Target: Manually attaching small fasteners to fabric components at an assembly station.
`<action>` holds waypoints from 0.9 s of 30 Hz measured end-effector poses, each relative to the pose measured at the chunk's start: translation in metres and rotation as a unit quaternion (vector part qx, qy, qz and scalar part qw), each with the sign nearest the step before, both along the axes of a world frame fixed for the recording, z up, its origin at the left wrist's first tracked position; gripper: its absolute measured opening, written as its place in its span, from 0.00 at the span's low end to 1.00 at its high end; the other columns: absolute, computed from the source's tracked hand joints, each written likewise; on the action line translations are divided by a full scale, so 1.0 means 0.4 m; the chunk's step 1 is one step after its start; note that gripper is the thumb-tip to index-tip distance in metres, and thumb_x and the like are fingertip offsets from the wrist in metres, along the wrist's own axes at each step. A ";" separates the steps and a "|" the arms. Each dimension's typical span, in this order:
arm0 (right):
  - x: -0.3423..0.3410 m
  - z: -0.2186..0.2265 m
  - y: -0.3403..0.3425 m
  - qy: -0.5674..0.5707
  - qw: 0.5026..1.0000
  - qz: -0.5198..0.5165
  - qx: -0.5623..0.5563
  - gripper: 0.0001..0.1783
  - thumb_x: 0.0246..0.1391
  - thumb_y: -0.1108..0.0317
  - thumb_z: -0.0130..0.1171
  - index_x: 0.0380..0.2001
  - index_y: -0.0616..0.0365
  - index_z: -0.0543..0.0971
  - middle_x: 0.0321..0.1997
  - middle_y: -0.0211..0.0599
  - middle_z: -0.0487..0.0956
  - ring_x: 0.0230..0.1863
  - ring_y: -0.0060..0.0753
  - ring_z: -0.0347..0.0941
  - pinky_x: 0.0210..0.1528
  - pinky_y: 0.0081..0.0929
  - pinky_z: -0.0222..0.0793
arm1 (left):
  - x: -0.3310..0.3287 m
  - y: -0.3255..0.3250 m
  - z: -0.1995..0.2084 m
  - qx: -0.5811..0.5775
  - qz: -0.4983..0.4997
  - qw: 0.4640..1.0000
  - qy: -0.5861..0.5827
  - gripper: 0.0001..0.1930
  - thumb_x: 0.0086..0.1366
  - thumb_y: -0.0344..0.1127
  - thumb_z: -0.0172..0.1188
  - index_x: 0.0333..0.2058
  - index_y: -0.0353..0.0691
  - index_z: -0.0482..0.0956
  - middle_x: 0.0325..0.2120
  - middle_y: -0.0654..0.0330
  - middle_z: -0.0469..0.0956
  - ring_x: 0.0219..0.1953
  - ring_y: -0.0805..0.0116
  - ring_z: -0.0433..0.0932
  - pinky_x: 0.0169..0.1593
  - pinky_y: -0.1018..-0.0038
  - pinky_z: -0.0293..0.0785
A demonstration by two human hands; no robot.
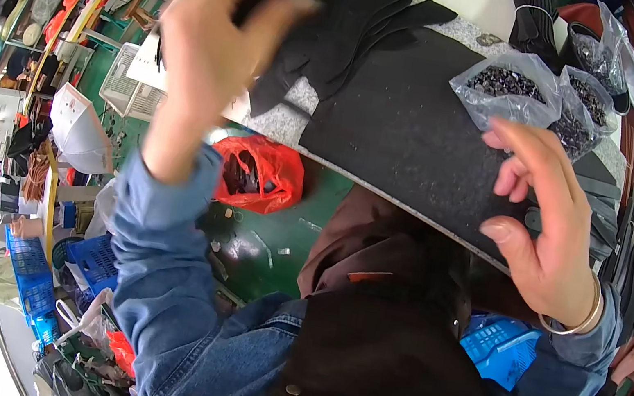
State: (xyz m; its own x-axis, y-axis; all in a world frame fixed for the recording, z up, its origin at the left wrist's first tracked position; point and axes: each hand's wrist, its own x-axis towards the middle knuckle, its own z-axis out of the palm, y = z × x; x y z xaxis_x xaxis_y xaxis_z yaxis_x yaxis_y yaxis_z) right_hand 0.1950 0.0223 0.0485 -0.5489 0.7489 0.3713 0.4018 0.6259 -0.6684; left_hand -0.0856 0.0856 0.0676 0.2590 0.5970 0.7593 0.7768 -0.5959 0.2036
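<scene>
A flat black mat [421, 115] takes up most of the speckled worktop in front of the person, whose lap lies below its near edge. Fanned across the mat's far left part is a pile of black strips [360, 31], overlapping one another. An open red plastic bag [287, 177] with dark pieces inside sits on the green floor below the worktop. Toward the far right stands a clear plastic bag [474, 105], its mouth open. The left hand [213, 41], blurred, is raised beside the strips with fingers bent toward the thumb; whether it grips anything cannot be told. The right hand [549, 226] hovers over the mat's right side, holding nothing, fingers loosely curled and thumb apart. A thin bangle [585, 311] circles the right wrist. Smallest are the dark, shiny bits [509, 83] filling the clear bag.
</scene>
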 end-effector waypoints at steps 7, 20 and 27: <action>0.046 -0.010 0.007 0.015 0.999 -0.036 -0.028 0.23 0.42 0.72 0.63 0.44 0.63 0.71 0.43 0.43 0.71 0.27 0.30 0.67 0.31 0.24 0.66 | -0.171 0.239 -0.010 0.275 0.010 0.934 0.229 0.10 0.45 0.29 0.65 0.27 0.43 0.74 0.24 0.63 0.74 0.22 0.63 0.71 0.28 0.72 0.64; -0.103 0.021 0.094 0.016 0.975 0.189 -0.116 0.16 0.56 0.61 0.48 0.25 0.65 0.70 0.20 0.47 0.69 0.24 0.51 0.67 0.27 0.37 0.62 | 0.097 -0.105 -0.021 -0.043 -0.332 0.942 0.015 0.16 0.37 0.24 0.69 0.28 0.35 0.74 0.25 0.55 0.73 0.23 0.62 0.72 0.23 0.73 0.67; -0.081 -0.085 -0.053 0.247 0.869 0.218 -0.368 0.19 0.61 0.61 0.44 0.21 0.64 0.68 0.16 0.27 0.62 0.20 0.17 0.53 0.22 0.22 0.53 | 0.138 -0.186 -0.106 -0.271 -0.425 0.847 -0.171 0.14 0.42 0.29 0.71 0.27 0.35 0.75 0.22 0.57 0.73 0.21 0.68 0.70 0.23 0.75 0.64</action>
